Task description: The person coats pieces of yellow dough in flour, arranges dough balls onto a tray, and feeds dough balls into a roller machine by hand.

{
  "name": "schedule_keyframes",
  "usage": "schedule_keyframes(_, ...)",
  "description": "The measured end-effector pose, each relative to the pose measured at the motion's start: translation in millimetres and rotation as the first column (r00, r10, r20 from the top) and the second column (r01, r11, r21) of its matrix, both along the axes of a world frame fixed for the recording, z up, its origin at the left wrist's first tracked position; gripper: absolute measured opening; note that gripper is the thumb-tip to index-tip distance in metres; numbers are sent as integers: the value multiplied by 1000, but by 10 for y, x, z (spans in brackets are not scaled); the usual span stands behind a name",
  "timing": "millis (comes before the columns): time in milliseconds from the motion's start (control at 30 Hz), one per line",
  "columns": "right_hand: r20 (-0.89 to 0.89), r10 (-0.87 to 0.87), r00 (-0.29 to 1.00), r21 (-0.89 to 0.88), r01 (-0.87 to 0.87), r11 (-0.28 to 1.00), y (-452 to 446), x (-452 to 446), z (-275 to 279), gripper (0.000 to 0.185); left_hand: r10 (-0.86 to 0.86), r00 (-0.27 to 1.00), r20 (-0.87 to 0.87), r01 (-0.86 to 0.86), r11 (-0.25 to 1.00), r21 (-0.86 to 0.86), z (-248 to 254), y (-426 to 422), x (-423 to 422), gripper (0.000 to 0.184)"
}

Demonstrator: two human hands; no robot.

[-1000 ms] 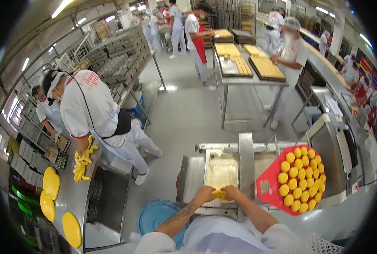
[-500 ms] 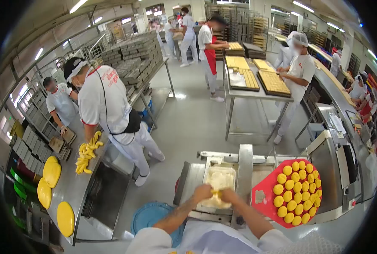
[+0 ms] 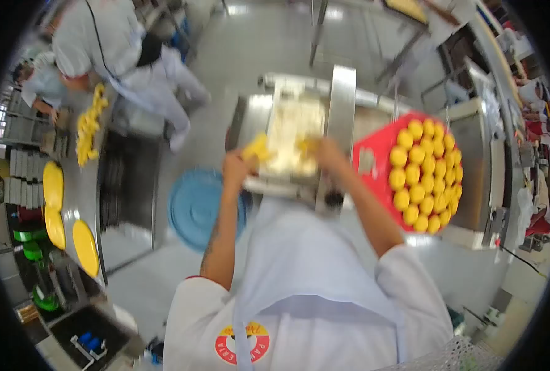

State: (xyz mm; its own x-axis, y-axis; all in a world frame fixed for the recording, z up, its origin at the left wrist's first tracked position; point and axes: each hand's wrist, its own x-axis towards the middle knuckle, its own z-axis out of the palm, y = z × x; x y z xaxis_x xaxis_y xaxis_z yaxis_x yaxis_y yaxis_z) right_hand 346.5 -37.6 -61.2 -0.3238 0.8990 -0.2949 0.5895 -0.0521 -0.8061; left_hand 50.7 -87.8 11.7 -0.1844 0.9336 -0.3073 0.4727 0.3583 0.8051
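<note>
My left hand (image 3: 239, 169) is closed on a piece of yellow dough (image 3: 259, 148) at the near left side of a pale, flour-dusted tray (image 3: 296, 114). My right hand (image 3: 329, 154) grips another yellow dough piece (image 3: 307, 146) over the tray's near right side. Both pieces are smeared by motion, and a gap separates them. To the right of my right hand, a red board (image 3: 368, 145) carries many round yellow dough balls (image 3: 417, 154).
An upright metal plate (image 3: 343, 99) stands right of the tray. A blue round lid (image 3: 201, 210) is low on the left. Yellow dough slabs (image 3: 54, 185) and strips (image 3: 88, 127) lie on a steel table (image 3: 105, 204), where a person in white (image 3: 102, 43) stands.
My view has tilted downward. My hands, close together at one yellow piece before, are now apart, each with a piece of dough.
</note>
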Motion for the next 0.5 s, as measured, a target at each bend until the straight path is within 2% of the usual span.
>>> schedule_keyframes(33, 63, -106, 992, 33, 104, 994, 28, 54, 314, 42, 190, 946, 264, -211, 976, 57, -55, -177, -122, 32)
schedule_keyframes(67, 65, -116, 991, 99, 109, 989, 63, 150, 397, 49, 283, 887, 364, -327, 943, 66, 75, -379, -179, 34)
schedule_keyframes(100, 43, -159, 986, 86, 155, 984, -47, 196, 591, 50, 366, 814, 451, -436, 898, 57, 206, -621, -215, 38)
schedule_keyframes(200, -73, -203, 976, 81, 209, 975, -114, 274, 701, 49, 446, 803, 396, -534, 833, 146, 69, -1061, -226, 36)
schedule_keyframes(300, -188, -261, 947, -72, 252, 965, -360, 232, 961, 48, 508, 796, 329, -565, 818, 103, -614, -1087, -1, 36)
schedule_keyframes(333, -219, -295, 930, -150, 266, 952, -470, 203, 1049, 47, 459, 844, 279, -500, 861, 94, -764, -1038, 145, 36)
schedule_keyframes(367, -259, -276, 926, -138, 248, 959, -548, 214, 1007, 47, 402, 887, 228, -429, 900, 82, -899, -943, 330, 36)
schedule_keyframes(433, -333, -239, 912, -95, 220, 971, -628, 276, 898, 47, 342, 930, 136, -326, 937, -126, -1169, -674, 740, 36)
schedule_keyframes(500, -338, -209, 918, -47, 205, 978, -706, 369, 874, 46, 329, 938, 110, -325, 944, -54, -756, -510, 1186, 34)
